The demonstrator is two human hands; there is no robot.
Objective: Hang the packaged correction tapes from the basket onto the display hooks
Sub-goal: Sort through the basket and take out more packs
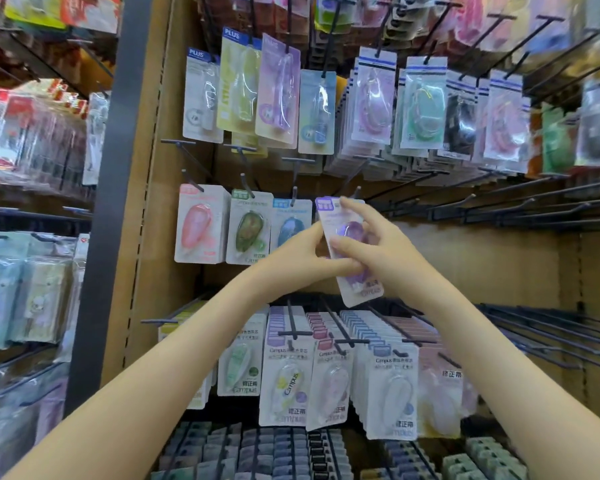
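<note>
Head view, tilted purple tape pack, gripped between left hand, right hand

shop | stationery aisle | packaged correction tapes on display hooks

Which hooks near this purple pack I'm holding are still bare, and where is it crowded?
Bare: the middle-row hooks right of the purple pack, before the brown back panel, and the lower hooks at far right. Crowded: the top row, the three packs left of yours, and the bottom row.
</note>
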